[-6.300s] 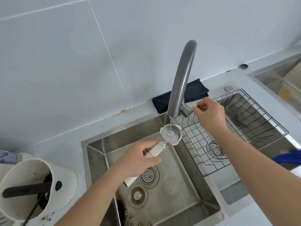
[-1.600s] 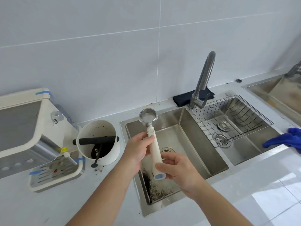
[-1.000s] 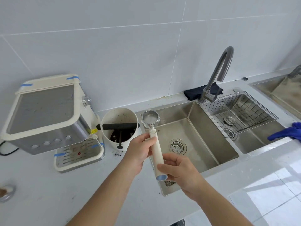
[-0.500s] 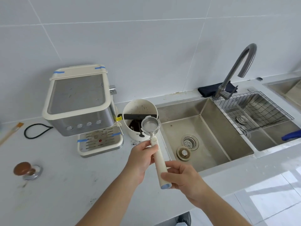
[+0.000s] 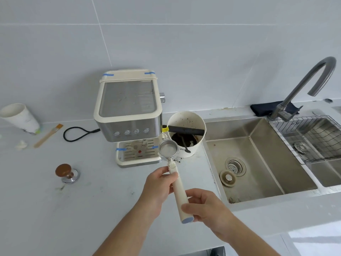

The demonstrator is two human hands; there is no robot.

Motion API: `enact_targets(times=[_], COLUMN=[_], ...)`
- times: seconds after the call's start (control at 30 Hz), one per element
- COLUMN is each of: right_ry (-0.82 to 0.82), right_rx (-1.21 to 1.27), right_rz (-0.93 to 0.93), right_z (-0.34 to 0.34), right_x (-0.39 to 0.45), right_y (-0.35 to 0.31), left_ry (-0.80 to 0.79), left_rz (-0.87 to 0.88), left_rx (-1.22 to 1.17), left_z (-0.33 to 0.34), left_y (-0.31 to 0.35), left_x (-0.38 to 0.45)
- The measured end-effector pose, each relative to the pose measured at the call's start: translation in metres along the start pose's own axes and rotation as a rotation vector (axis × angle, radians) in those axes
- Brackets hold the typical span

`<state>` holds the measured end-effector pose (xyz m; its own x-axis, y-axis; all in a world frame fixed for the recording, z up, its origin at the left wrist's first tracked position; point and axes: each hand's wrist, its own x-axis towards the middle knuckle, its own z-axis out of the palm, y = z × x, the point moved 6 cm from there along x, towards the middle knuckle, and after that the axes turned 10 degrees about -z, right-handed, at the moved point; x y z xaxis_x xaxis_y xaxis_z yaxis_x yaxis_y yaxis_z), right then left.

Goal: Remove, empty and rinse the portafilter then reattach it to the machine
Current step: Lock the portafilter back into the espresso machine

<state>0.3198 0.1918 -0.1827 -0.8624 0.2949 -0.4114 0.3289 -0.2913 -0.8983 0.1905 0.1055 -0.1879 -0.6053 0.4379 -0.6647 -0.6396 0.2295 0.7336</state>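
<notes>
The portafilter has a cream handle and a steel basket whose inside looks clean. I hold it over the counter, basket up, just in front of the drip tray of the espresso machine. My left hand grips the upper part of the handle near the basket. My right hand holds the handle's lower end. The basket sits level with the tray's right corner, below the machine's front panel.
A white knock box with a black bar and dark grounds stands right of the machine. The sink and grey faucet lie to the right. A tamper, brush, white cup and black cord lie left.
The tap ran over the basket earlier. Since then both hands have carried the portafilter leftward from the sink to the front of the espresso machine, and my view has turned left.
</notes>
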Motion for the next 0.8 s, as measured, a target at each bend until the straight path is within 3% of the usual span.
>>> enact_targets(times=[0.33,0.8], right_ry=[-0.106,-0.341], right_rx=[0.000,-0.143], right_rz=[0.060,0.234], right_z=[0.035,0.082], right_x=[0.026,0.063], right_y=[0.006,0.010], left_ry=[0.133,0.183], left_rz=[0.001,-0.045], left_rx=[0.056,0.167], left_z=[-0.049,-0.095], left_y=[0.006,0.003], left_x=[0.001,0.007])
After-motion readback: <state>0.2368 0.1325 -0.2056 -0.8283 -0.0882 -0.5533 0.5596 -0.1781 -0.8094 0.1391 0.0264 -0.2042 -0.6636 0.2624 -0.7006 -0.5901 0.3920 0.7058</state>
